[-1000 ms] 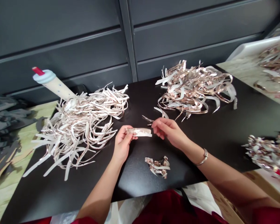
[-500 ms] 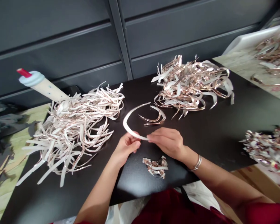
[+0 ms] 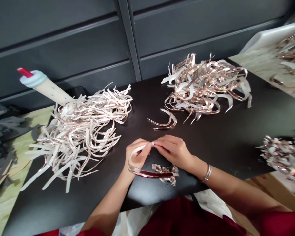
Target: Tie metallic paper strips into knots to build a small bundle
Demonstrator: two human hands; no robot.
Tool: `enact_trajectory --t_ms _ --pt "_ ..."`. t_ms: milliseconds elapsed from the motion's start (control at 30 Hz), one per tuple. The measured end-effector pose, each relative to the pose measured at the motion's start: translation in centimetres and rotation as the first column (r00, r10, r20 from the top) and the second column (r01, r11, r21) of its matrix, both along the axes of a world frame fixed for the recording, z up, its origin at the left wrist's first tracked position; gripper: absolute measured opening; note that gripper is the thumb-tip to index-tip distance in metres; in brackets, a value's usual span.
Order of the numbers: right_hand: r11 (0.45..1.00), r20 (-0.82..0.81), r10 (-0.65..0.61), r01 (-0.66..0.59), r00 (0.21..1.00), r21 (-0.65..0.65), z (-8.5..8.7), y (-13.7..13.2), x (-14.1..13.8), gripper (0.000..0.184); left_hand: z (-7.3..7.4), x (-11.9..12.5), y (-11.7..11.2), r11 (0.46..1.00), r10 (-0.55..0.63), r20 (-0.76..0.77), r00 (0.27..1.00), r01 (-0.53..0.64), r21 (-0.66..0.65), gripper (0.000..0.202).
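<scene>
My left hand (image 3: pixel 137 156) and my right hand (image 3: pixel 173 151) meet over the black tabletop (image 3: pixel 236 137), both pinching one end of a curved strip (image 3: pixel 142 172) that is white on one side and shiny rose-gold on the other. The strip loops down toward me below the left hand. A small crumpled wad of peeled foil (image 3: pixel 166 170) lies just under my right hand. Two loose curved strips (image 3: pixel 166 121) lie a little beyond my hands.
A big heap of whitish strips (image 3: pixel 83 131) lies at the left, with a pale bottle with a red tip (image 3: pixel 43 86) behind it. A rose-gold strip heap (image 3: pixel 206 87) is at the back right. More crumpled foil (image 3: pixel 284 157) sits at the right edge.
The strip, which arched away from me half a second ago, now hangs toward me. My hands have come closer together and nearer to the foil wad.
</scene>
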State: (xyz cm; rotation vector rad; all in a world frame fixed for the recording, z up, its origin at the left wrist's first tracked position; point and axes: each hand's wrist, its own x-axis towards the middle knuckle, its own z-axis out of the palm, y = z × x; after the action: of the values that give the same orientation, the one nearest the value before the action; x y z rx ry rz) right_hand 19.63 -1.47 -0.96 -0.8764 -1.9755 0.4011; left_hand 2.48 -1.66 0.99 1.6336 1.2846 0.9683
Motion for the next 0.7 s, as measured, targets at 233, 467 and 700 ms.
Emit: enact_trajectory --t_ms 233,467,700 --pt "0.999 0.187 -0.051 0.050 0.981 0.015 0.0 -0.4 -0.2 0.024 -0.2 0.4 -0.7 0.958 0.053 -0.197 0.979 0.006 0.287 0.021" --pt "0.998 0.319 -0.048 0.032 0.947 0.055 0.1 -0.1 -0.4 0.034 -0.6 0.4 -1.1 0.922 -0.001 -0.297 0.955 0.115 0.369 0.020" --pt "0.992 0.349 -0.087 0.051 0.933 0.111 -0.1 0.2 -0.6 0.037 -1.1 0.8 -1.3 0.922 -0.006 -0.358 0.934 0.144 0.360 0.023"
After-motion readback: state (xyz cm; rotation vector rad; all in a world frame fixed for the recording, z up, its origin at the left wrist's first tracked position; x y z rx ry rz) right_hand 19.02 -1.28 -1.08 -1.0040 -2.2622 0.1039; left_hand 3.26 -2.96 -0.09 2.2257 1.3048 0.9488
